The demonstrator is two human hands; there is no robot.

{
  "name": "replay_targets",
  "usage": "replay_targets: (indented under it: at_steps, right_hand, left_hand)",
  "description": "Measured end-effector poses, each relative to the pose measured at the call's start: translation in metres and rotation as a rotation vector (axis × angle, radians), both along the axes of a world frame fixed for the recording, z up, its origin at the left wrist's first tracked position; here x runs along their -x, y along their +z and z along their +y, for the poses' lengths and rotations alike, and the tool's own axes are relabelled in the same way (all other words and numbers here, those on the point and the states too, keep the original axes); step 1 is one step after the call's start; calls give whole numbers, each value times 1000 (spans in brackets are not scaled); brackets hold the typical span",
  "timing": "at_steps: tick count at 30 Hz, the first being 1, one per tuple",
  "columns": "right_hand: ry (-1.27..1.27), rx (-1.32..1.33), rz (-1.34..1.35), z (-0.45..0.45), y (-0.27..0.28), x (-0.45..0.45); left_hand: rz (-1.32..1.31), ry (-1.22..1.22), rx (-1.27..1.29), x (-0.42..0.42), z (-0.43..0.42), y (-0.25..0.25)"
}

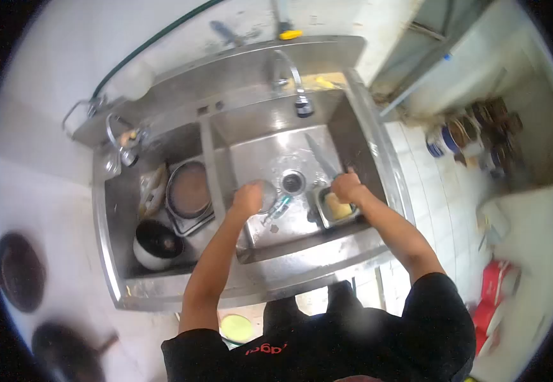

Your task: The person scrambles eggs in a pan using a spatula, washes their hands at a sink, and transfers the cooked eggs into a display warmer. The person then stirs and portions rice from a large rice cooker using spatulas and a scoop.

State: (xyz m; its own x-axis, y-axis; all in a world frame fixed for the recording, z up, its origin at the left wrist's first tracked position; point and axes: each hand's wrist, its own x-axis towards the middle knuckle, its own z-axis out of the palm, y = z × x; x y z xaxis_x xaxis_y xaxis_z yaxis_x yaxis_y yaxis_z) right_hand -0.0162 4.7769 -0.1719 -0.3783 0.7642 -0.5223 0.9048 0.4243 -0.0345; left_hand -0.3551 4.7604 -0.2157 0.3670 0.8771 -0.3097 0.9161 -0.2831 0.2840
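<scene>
In the right basin of a steel sink [276, 239], my right hand [347, 186] is closed round the handle of a knife [319, 153]. Its long blade points toward the back of the basin. Just below that hand stands a small metal container [327, 218] with a yellow sponge-like block [338, 207] in it. My left hand [248, 198] is closed at the edge of a round grey thing [267, 196], whose kind I cannot make out. Beside it on the basin floor lies a slim white and teal object [277, 210], near the drain [293, 182].
A flexible faucet [297, 79] hangs over the right basin, another faucet [121, 143] over the left. The left basin holds a brown-filled pan [189, 189] and a white pot [154, 248]. A divider [214, 159] separates the basins. Cans [458, 135] stand at the right.
</scene>
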Motion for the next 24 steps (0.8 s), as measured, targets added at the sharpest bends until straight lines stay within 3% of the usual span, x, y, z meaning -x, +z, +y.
replay_targets:
  at_steps: [1, 3, 5, 6, 8, 9, 11, 12, 14, 15, 16, 18, 19, 21, 22, 24]
  right_hand:
    - [28, -90, 83, -20, 9, -5]
    - [-448, -198, 463, -49, 62, -16]
    - [-679, -453, 540, -93, 128, -43]
    - [-745, -436, 580, -121, 158, -68]
    - [-864, -473, 765, -193, 178, -118]
    - [-923, -523, 913, -238, 178, -140]
    - [-1090, -627, 1064, -332, 157, -192]
    - [-1214, -666, 1071, -390, 115, -219]
    - [-1701, -525, 812, -534, -2, -265]
    - [-1649, -339, 312, -615, -33, -260]
    - [-1565, -253, 154, -709, -90, -254]
    - [-1743, 96, 173, -847, -109, -200]
    - [-1717, 106, 91, -927, -161, -167]
    - [-2305, 401, 311, -1023, -144, -113]
    - [-2533, 327, 367, -1065, -142, -93]
    - [-2952, 187, 492, -1133, -140, -50]
  left_hand:
    - [-115, 41, -4, 5, 6, -13]
    - [-332, 111, 39, 11, 6, -29]
    - [-554, 108, 158, 4, -6, 24]
    - [-615, 107, 216, 3, -7, 40]
    - [-639, 156, 261, -22, -14, 65]
    - [-686, 212, 271, -40, -31, 107]
    - [-739, 406, 327, -72, -56, 138]
    - [-789, 378, 318, -94, -76, 158]
    - [-846, 306, 284, -140, -119, 172]
    - [-856, 255, 261, -165, -138, 170]
    - [-920, 226, 295, -195, -163, 167]
    - [-1015, 166, 383, -250, -217, 159]
    - [-1035, 149, 401, -281, -248, 153]
    - [-1040, 30, 576, -347, -302, 118]
    - [-995, -63, 717, -363, -322, 91]
    - [-698, -170, 751, -385, -358, 21]
